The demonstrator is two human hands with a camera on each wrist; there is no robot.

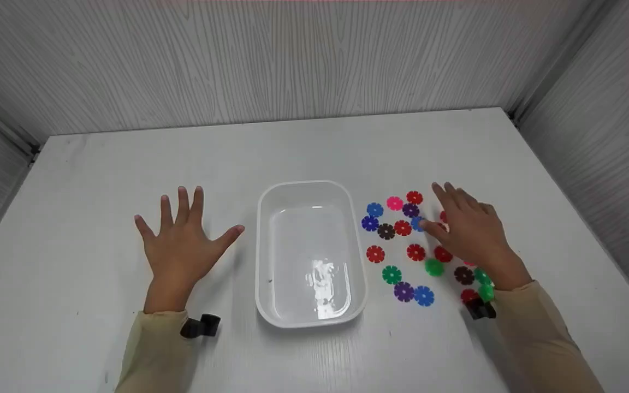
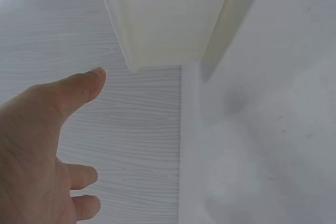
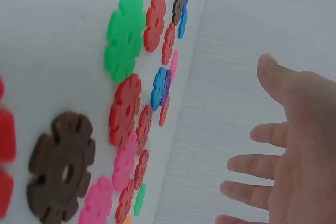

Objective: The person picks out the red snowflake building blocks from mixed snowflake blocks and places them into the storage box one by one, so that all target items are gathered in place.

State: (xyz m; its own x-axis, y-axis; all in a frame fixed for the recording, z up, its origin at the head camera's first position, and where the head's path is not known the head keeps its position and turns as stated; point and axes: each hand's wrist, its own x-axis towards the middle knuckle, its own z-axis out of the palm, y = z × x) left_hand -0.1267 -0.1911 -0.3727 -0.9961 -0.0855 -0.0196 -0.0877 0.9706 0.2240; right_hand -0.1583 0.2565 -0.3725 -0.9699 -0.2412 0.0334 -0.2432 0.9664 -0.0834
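Observation:
Left of a white plastic tray (image 1: 262, 256), my left hand (image 1: 183, 248) is held with its fingers spread and holds nothing. In the left wrist view its thumb (image 2: 79, 92) points toward the wall of the tray (image 2: 168, 19). My right hand (image 1: 470, 229) hovers over notched, flower-shaped plastic discs on the right, its fingers extended and nothing in them. Among these are a red disc (image 1: 375, 254), a blue disc (image 1: 424, 296) and a green disc (image 1: 434, 267). A brown disc (image 3: 62, 166) lies nearest the right wrist camera. The hand and forearm hide some discs.
The discs lie flat on the white table (image 1: 314, 147), some touching or overlapping. A wood-grain panel (image 1: 271, 60) rises behind the table, with side panels at left and right. Each sleeve has a black wrist camera mount, such as the left mount (image 1: 201, 326).

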